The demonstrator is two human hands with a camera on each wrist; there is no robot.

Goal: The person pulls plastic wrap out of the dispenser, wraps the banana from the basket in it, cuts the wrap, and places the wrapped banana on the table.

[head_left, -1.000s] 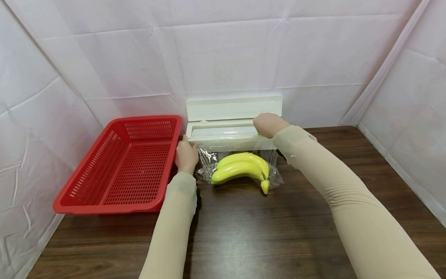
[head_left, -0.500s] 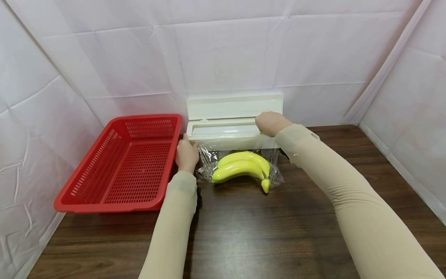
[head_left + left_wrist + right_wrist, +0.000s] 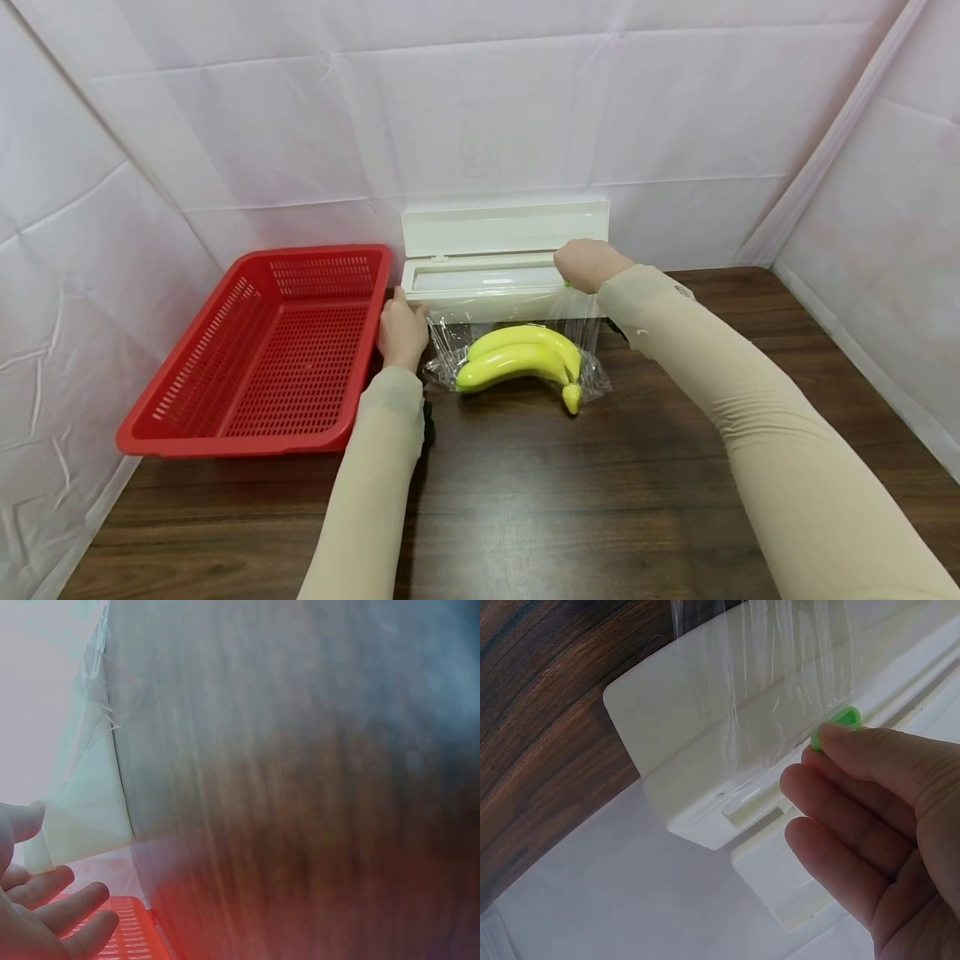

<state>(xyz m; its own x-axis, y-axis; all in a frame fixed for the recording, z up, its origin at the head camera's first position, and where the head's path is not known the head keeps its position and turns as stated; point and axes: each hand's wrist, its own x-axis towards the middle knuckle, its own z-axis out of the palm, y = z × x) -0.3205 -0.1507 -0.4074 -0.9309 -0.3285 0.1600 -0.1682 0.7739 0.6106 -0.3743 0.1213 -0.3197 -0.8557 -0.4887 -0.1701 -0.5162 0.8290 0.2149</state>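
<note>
A white cling film dispenser [image 3: 429,285] stands against the back cloth, its long lid [image 3: 502,230] raised. Film [image 3: 447,343] hangs from its front edge down around a bunch of yellow bananas [image 3: 516,360], whose stem end sticks out of the film. My left hand [image 3: 402,333] holds the dispenser's left end, thumb on one side and fingers on the other. Between thumb and forefinger, my right hand [image 3: 592,265] pinches a small green slide cutter [image 3: 847,717] on the dispenser's edge, near its right end. In the right wrist view, film lies in creases over the front.
Left of my left hand sits a red plastic basket [image 3: 300,447] with slotted walls, close to that forearm. White cloth [image 3: 480,125] encloses the back and sides of the dark wooden table [image 3: 540,500].
My right hand has slid slightly to the right along the dispenser's edge with the green cutter. The left hand keeps its hold, and the bananas lie where they were.
</note>
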